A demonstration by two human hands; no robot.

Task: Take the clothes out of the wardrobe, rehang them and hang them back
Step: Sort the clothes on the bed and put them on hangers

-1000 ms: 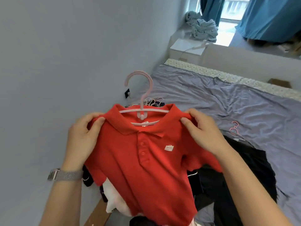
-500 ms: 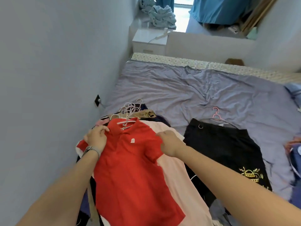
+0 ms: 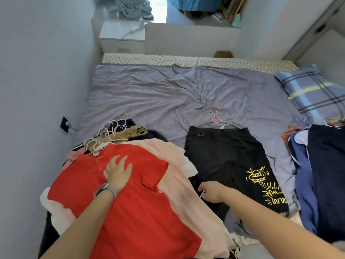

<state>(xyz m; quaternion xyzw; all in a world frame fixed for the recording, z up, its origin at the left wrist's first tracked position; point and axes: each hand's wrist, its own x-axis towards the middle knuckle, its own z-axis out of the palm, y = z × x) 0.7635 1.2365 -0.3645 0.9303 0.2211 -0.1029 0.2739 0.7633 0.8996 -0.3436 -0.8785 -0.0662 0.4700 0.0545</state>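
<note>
A red polo shirt on a pale pink hanger lies flat on top of a pile of hung clothes at the bed's left side. My left hand presses flat on its chest, fingers spread. Under it lies a light pink garment. My right hand sits right of the pile at the edge of dark clothes, fingers curled around something small and pale; I cannot tell what. Black shorts with a yellow print lie mid-bed on a pink hanger.
Several hanger hooks stick out behind the pile. A heap of navy and blue clothes lies at the right, a plaid pillow behind it. The grey sheet covers the bed; a wall runs along the left, with a white nightstand beyond.
The red shirt went from held up by both shoulders to lying flat on the pile. My left hand shifted onto its chest and my right hand let go, moving right to the dark clothes.
</note>
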